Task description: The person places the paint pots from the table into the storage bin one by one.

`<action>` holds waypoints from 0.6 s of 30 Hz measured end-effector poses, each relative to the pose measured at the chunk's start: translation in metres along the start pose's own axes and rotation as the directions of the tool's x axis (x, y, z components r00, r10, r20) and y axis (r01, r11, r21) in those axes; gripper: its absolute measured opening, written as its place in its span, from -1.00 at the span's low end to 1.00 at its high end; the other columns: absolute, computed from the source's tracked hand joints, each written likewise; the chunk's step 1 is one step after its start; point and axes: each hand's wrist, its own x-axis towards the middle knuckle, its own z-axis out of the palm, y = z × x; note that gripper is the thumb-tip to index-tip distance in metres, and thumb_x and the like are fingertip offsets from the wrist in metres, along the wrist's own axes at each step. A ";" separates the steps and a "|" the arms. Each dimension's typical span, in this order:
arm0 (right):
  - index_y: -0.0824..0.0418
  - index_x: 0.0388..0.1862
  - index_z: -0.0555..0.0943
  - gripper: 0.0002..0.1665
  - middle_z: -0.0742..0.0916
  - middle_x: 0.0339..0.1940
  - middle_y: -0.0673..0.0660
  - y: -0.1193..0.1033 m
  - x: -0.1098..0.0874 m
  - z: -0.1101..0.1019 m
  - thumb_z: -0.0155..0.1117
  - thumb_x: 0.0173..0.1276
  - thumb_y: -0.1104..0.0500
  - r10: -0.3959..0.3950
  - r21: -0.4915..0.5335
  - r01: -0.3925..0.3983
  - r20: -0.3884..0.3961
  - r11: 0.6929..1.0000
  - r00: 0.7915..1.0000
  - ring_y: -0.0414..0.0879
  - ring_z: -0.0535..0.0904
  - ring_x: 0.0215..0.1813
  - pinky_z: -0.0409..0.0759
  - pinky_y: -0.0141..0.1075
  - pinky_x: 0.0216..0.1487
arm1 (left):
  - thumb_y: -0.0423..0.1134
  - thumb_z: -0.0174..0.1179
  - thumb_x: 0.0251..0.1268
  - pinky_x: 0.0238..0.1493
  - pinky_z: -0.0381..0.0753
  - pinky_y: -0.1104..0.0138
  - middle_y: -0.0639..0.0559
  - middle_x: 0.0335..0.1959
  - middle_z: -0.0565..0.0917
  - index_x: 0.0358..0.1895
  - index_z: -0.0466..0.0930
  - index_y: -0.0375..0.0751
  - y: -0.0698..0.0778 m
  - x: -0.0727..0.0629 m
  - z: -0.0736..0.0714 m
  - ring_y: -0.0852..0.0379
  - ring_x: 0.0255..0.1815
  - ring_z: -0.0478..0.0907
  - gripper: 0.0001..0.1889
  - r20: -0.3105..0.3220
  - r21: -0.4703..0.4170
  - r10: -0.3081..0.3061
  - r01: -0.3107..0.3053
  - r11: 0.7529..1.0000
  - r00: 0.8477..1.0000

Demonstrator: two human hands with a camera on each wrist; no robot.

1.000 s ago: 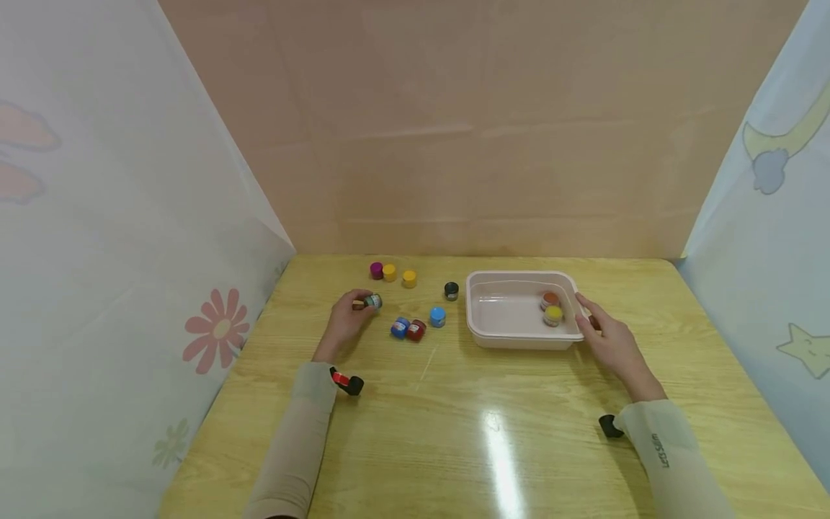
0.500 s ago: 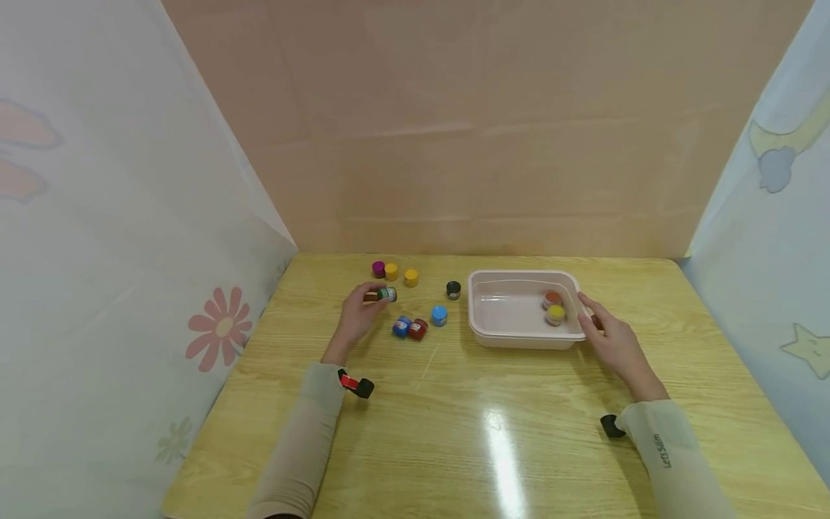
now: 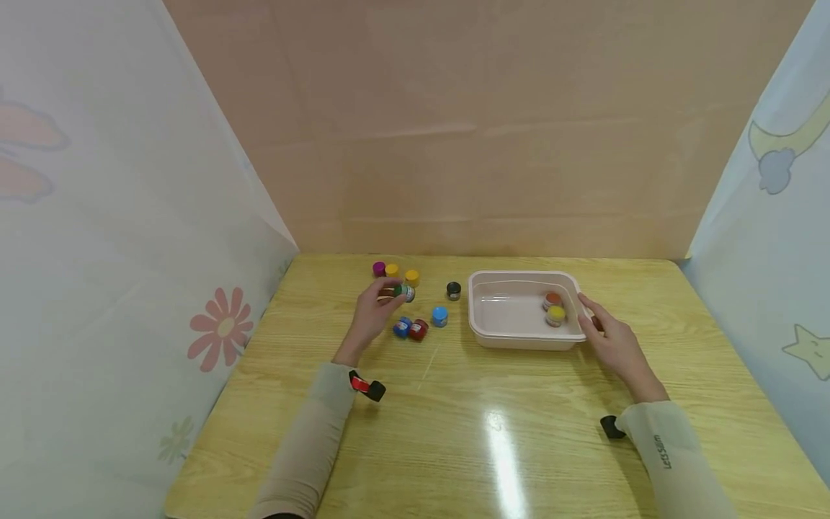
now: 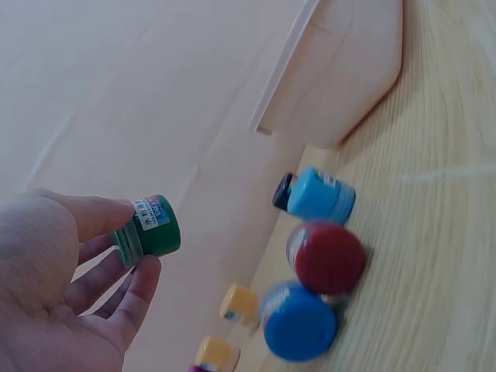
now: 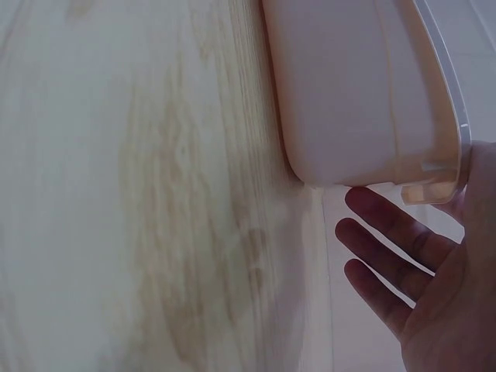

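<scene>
My left hand (image 3: 372, 311) pinches a small green paint jar (image 4: 151, 226) between thumb and fingers, tilted and raised above the table. Below it, a blue jar (image 4: 299, 322) and a dark red jar (image 4: 329, 257) stand side by side, with a light blue jar (image 3: 439, 316) to their right. My right hand (image 3: 612, 346) grips the right end of a pale pink plastic basin (image 3: 519, 343) at its rim; the thumb is mostly hidden in the right wrist view. Inside the basin, an orange-red jar (image 3: 552, 300) and a yellow-lidded jar (image 3: 555, 315) sit together at the right.
Behind the left hand stand a purple jar (image 3: 379, 269) and two orange-yellow jars, one (image 3: 392, 270) beside it and another (image 3: 411, 277) farther right. A black jar (image 3: 453, 290) is left of the basin. Wood-grain table (image 3: 428, 432) lies beneath; a brown panel (image 3: 480, 144) rises behind.
My left hand has carried the green jar to the right and slightly up in the head view, toward the orange-yellow jars. The right hand and the basin have stayed in place.
</scene>
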 end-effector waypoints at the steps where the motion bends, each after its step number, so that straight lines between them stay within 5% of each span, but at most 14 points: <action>1: 0.16 0.67 0.19 -0.32 0.66 -0.11 0.36 0.000 0.000 0.000 -0.09 0.72 -0.08 0.001 0.000 -0.001 0.001 1.000 1.000 0.24 0.54 -0.07 0.52 0.21 -0.03 | -0.22 0.27 0.50 0.29 0.64 0.05 -0.13 0.17 0.64 0.27 0.58 -0.18 0.002 0.000 0.002 -0.10 0.19 0.59 -0.65 0.004 -0.003 0.004 -0.004 1.000 1.000; 18: 0.15 0.68 0.16 -0.31 0.64 -0.03 0.44 0.000 0.000 0.001 -0.11 0.73 -0.09 0.012 0.017 -0.012 0.006 1.000 1.000 0.39 0.56 0.10 0.49 0.39 0.11 | -0.21 0.31 0.47 0.26 0.66 0.18 -0.11 0.20 0.67 0.28 0.59 -0.16 0.036 0.015 0.056 -0.05 0.17 0.63 -0.62 0.113 0.028 0.044 -0.047 0.999 0.993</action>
